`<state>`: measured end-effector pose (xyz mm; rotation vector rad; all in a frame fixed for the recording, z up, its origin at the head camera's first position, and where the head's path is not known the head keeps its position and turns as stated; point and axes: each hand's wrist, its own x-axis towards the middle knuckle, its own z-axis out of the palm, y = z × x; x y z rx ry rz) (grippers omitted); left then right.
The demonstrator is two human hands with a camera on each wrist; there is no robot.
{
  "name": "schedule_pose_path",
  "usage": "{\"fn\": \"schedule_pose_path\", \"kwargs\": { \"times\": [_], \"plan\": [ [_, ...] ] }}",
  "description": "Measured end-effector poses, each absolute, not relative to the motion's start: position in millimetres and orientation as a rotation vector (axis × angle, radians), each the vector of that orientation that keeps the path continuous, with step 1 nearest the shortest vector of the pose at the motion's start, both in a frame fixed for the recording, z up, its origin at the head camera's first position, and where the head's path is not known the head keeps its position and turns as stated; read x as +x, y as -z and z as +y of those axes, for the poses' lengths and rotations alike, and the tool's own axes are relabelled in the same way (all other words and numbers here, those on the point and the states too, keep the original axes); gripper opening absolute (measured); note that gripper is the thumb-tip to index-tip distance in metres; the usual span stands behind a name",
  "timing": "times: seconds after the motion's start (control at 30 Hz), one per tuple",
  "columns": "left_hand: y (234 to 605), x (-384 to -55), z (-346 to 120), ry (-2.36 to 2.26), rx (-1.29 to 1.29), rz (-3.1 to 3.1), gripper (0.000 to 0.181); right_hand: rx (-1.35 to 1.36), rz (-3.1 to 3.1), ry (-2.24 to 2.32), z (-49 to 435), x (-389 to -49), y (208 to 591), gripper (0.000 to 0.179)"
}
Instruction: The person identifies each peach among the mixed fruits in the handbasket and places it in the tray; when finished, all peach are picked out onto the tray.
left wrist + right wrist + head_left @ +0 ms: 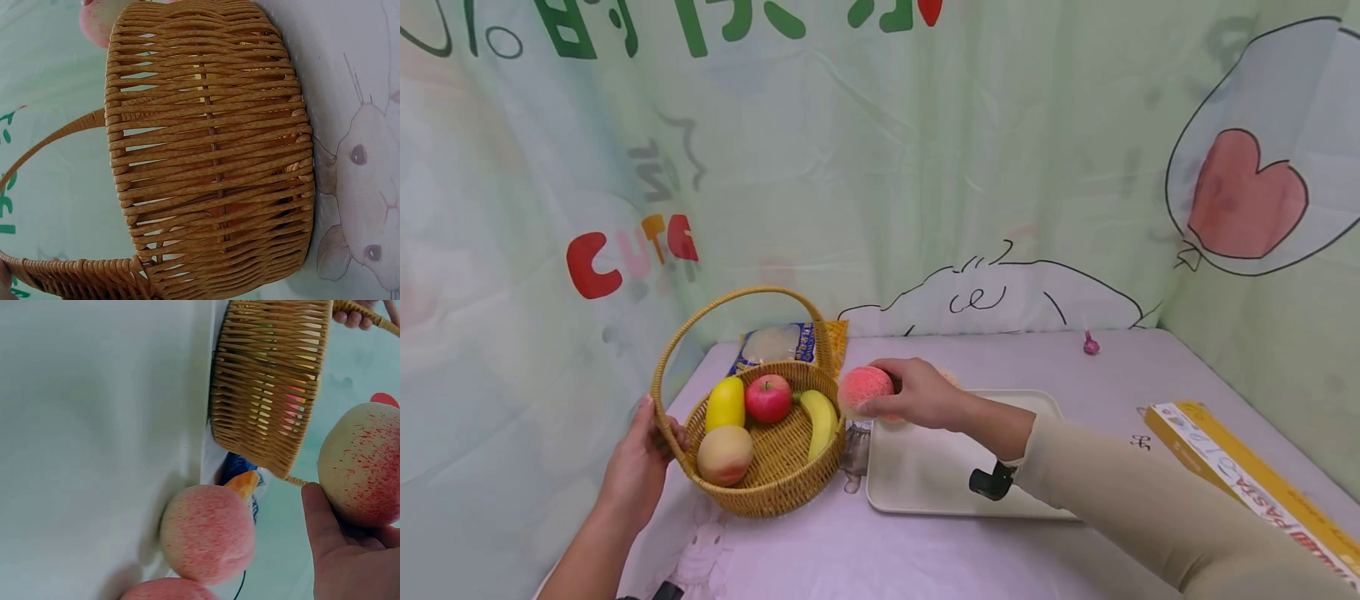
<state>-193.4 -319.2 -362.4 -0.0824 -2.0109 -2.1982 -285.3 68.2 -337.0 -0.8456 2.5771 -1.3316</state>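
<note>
My left hand (640, 454) grips the handle of a wicker basket (775, 496) at its left side. Inside the basket lie a yellow mango-like fruit (726, 404), a red apple (768, 398), a banana (820, 423) and a pale peach (725, 455). With thumb and fingers my right hand (921, 393) holds a pink peach (861, 388), raised just right of the basket's rim. Beneath that hand is a cream tray (925, 492). In the right wrist view two more peaches show at the tray's far edge, one whole peach (208, 534) and one partly cut off (165, 590).
A blue and yellow food packet (782, 343) lies behind the basket. At the right stands a long yellow pasta box (1247, 475), and a small purple onion (1091, 343) sits toward the back. A printed curtain (925, 167) encloses the table.
</note>
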Motion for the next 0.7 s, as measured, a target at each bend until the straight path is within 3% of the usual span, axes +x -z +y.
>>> {"fn": "schedule_pose_path", "kwargs": {
  "times": [0.2,0.43,0.7],
  "plan": [
    [362.5,-192.9,-319.5,2.199,-0.095,-2.016,0.044,-0.833,2.646,1.283,80.3,-280.9,352.6,0.047],
    [361.1,-191.5,-320.4,2.167,-0.102,-2.038,0.045,-0.832,2.68,1.219,89.8,-273.9,374.4,0.066],
    [361.8,-191.4,-318.9,2.191,-0.102,-2.023,0.043,-0.949,2.745,1.062,93.1,-268.5,396.2,0.056]
  ]
}}
